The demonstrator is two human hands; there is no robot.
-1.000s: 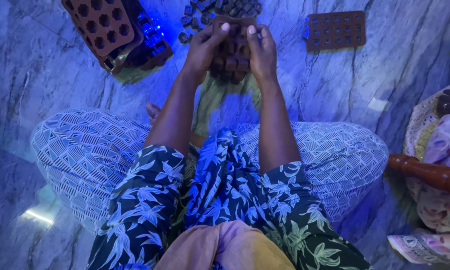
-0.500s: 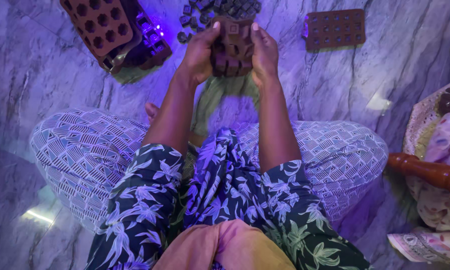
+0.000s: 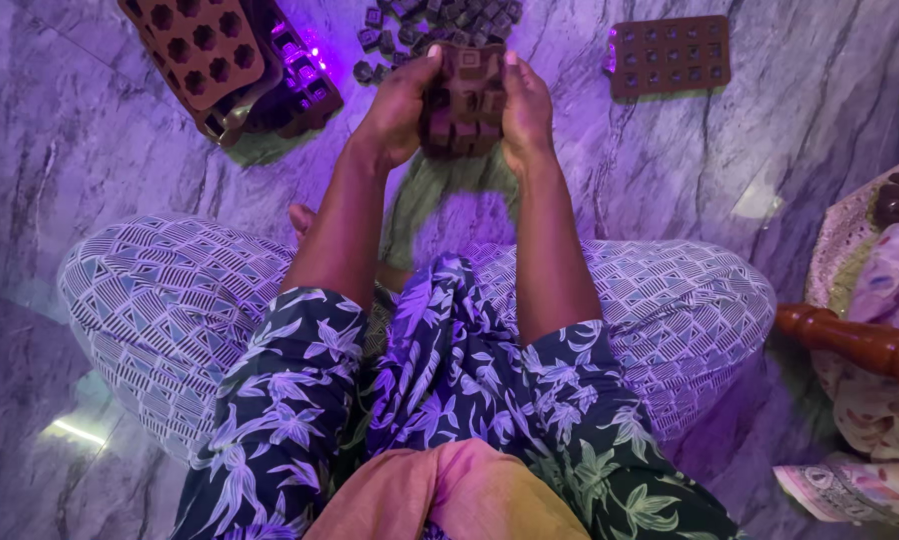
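marble floor (image 3: 120, 150) | brown mould (image 3: 465, 100) between both grips (raised) | left hand (image 3: 400, 105), right hand (image 3: 527, 110) clamped on its sides

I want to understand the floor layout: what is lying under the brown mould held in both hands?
Under the brown mould a green cloth lies on the marble floor. Both hands cover the mould's sides.

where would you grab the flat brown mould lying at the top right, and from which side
Take the rectangular brown mould by its two short ends, coming from above. It lies flat on the marble floor, cavities up, with bare floor around its edges. The left hand and right hand both hold another mould.
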